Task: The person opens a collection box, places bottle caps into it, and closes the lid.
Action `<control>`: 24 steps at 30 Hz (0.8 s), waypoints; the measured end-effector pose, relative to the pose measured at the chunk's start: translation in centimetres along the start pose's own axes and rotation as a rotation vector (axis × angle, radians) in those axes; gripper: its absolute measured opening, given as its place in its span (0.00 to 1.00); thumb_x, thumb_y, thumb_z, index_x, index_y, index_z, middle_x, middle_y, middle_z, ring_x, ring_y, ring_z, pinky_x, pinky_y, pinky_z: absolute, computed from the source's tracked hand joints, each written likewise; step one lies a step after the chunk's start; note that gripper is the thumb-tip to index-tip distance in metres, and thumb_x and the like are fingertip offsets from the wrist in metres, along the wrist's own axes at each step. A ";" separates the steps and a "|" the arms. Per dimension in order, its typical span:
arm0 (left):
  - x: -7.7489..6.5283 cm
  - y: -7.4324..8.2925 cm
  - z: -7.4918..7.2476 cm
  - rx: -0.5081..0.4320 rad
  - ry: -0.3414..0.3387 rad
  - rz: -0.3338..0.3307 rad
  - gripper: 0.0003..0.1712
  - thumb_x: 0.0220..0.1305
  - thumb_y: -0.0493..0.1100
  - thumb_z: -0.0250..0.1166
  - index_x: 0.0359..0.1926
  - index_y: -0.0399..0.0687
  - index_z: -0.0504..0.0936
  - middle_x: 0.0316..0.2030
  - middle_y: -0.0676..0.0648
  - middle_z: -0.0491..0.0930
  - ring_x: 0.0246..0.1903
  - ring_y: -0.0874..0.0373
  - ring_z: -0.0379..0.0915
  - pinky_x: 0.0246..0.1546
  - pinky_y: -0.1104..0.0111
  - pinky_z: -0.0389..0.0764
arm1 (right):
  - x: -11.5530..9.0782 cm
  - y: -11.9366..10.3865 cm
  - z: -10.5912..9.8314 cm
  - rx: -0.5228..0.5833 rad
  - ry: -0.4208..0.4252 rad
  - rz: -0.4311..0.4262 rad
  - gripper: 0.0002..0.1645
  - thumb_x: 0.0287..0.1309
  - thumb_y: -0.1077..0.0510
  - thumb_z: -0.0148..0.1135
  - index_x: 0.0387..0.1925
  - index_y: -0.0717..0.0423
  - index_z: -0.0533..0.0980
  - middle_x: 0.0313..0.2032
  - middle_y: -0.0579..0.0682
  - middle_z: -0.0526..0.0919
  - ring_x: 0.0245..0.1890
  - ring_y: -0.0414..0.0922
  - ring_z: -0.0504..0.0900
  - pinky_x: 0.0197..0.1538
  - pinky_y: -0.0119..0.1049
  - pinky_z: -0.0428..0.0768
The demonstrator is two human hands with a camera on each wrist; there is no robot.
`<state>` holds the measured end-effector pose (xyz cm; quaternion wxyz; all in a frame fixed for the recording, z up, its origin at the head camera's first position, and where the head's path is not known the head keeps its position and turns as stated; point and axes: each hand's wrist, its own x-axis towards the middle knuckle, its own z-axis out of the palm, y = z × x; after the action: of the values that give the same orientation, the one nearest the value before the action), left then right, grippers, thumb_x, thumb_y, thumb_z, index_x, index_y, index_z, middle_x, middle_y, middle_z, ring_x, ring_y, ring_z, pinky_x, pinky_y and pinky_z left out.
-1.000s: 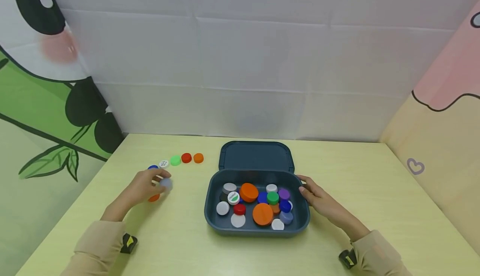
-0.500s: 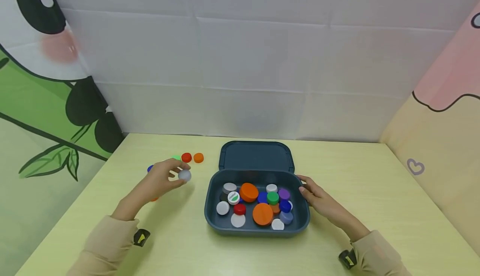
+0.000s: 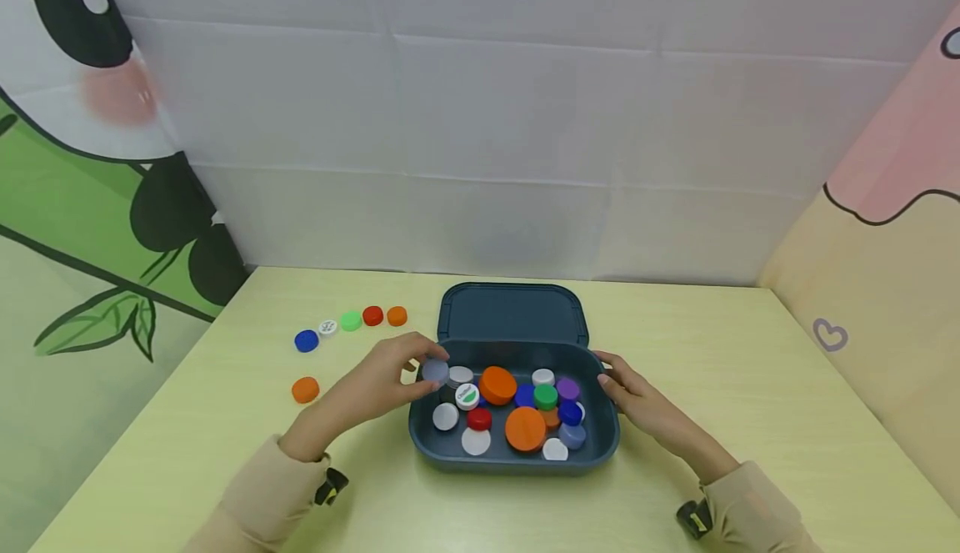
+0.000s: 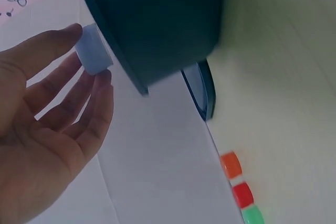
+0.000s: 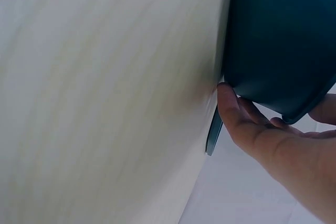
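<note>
My left hand [image 3: 378,378] pinches a pale blue bottle cap [image 3: 435,370] between thumb and fingertips, over the left rim of a dark blue box [image 3: 513,466]. In the left wrist view the cap [image 4: 93,50] is beside the box's upper edge. My right hand [image 3: 637,399] grips the box's right side, its thumb over the rim and its fingers against the outer wall, as the right wrist view also shows. Inside the box lie several caps, among them a large orange cap [image 3: 526,429], a red cap [image 3: 479,419], a green cap [image 3: 546,396] and a purple cap [image 3: 567,389].
Behind the box lies a dark blue lid [image 3: 513,311]. On the table's left stand a blue cap [image 3: 306,340], a white cap [image 3: 327,328], a light green cap [image 3: 350,321], a red cap [image 3: 372,315] and two orange caps, one nearer [image 3: 305,389] and one farther [image 3: 397,316].
My left hand has carried the pale blue cap rightward from the loose caps on the left to the box's left rim. The right hand and box have stayed in place.
</note>
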<state>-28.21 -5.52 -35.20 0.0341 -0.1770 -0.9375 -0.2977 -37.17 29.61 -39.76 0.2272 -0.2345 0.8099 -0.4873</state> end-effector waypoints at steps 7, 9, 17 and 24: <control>0.9 1.6 2.1 -0.010 -0.171 0.067 0.18 0.54 0.40 0.66 0.47 0.44 0.78 0.44 0.50 0.78 0.39 0.59 0.72 0.41 0.68 0.79 | 0.0 0.1 0.0 -0.007 0.003 -0.004 0.27 0.69 0.49 0.37 0.67 0.49 0.51 0.62 0.65 0.62 0.60 0.60 0.66 0.58 0.53 0.71; 1.1 1.8 2.6 -0.022 -0.222 0.074 0.17 0.54 0.40 0.66 0.47 0.45 0.78 0.44 0.51 0.77 0.39 0.59 0.71 0.41 0.67 0.79 | 0.0 0.1 0.0 -0.005 0.003 -0.006 0.27 0.70 0.49 0.37 0.67 0.49 0.51 0.62 0.65 0.62 0.60 0.60 0.66 0.58 0.53 0.71; 1.8 2.1 4.3 -0.017 -0.344 0.161 0.17 0.51 0.40 0.68 0.45 0.48 0.79 0.42 0.55 0.79 0.38 0.65 0.71 0.44 0.73 0.77 | 0.0 0.0 0.0 -0.001 0.002 -0.003 0.27 0.70 0.49 0.37 0.67 0.49 0.51 0.62 0.65 0.62 0.60 0.60 0.66 0.58 0.53 0.71; 2.3 2.6 5.3 -0.006 -0.393 0.184 0.17 0.52 0.39 0.68 0.45 0.50 0.78 0.41 0.55 0.78 0.36 0.64 0.70 0.40 0.76 0.76 | 0.0 0.1 0.0 0.000 0.004 -0.001 0.27 0.69 0.49 0.37 0.67 0.48 0.51 0.61 0.65 0.63 0.60 0.60 0.67 0.57 0.53 0.72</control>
<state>-29.23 0.22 -37.70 -0.1230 -0.3167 -0.9050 -0.2561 -37.17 29.60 -39.85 0.2254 -0.2339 0.8101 -0.4881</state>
